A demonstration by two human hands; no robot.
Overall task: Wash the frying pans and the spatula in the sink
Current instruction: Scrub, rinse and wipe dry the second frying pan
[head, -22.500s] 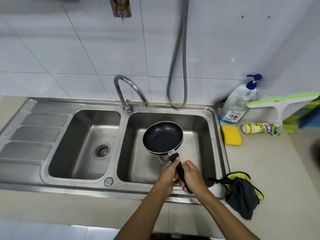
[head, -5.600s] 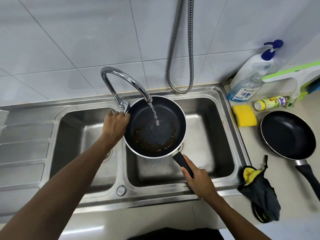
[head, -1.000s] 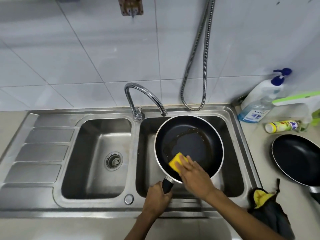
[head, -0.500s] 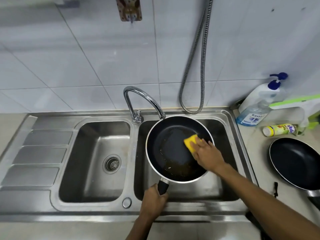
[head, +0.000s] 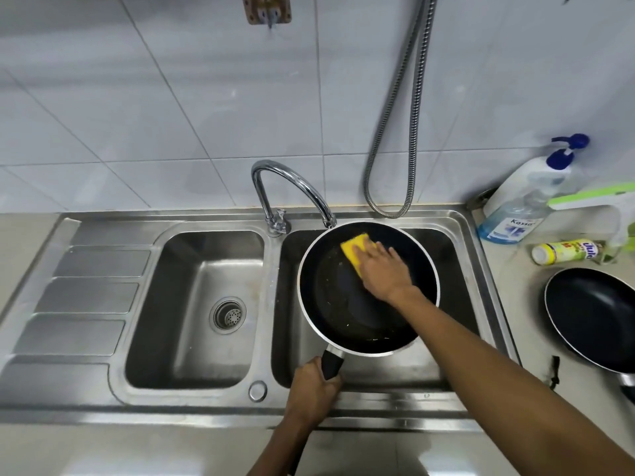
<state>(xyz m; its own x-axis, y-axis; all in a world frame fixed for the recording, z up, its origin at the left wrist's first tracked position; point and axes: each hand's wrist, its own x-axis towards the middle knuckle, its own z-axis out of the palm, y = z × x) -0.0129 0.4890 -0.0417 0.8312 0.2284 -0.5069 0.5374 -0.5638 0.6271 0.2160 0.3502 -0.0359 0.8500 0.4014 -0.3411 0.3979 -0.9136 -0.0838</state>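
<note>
Grip comes first, low in the centre of the frame: our left hand (head: 314, 389) is curled tight round the black handle (head: 332, 364) of the frying pan (head: 330, 304). We judge this holds the pan steady above the right basin (head: 455, 266) of the sink (head: 206, 219), so that drips fall inside. Just above, mid-frame, our right hand (head: 385, 269) lies with fingers stretched flat over the yellow sponge (head: 354, 245). It presses the sponge against the pan's far inner wall, close under the spout of the tap (head: 292, 182) (no water shows running). Flat fingers spread the pressure, we think, while the handle grip takes the push. Specks and a thin film show on the pan's floor, so the scrubbing looks unfinished. At the right edge a second frying pan (head: 594, 314) rests on the bench (head: 515, 286), apart from the sink, perhaps waiting its turn. Farther back, at upper right, a soap bottle (head: 525, 201) stands by the wall within reach. We see no spatula anywhere.
</note>
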